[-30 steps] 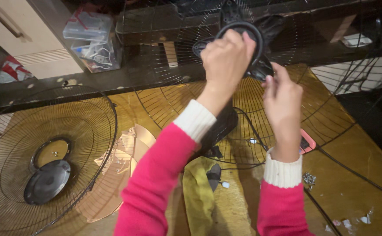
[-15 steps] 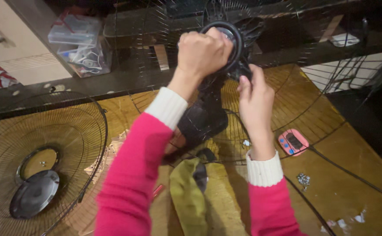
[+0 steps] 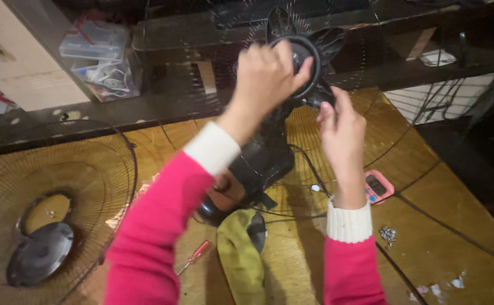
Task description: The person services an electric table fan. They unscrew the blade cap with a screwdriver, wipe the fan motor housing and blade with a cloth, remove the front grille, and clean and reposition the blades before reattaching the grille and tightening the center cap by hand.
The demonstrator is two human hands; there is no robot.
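Upper centre of the frame: we find our left hand (image 3: 267, 76) closed around the black ring (image 3: 309, 56) at the front of the black fan motor unit (image 3: 261, 164), fingers wrapped over its rim. Just right of it, our right hand (image 3: 342, 127) pinches a small dark part under the ring, fingers partly curled. Lower left: a wire fan guard (image 3: 43, 197) lying flat on the wooden table (image 3: 456, 237). Lower centre: a red-handled screwdriver (image 3: 193, 256) and a yellow-green cloth (image 3: 241, 260). Right of centre: a pink timer (image 3: 378, 186).

A single head-worn camera looks steeply down, close over the hands (image 3: 303, 96) and wooden table (image 3: 450, 237).
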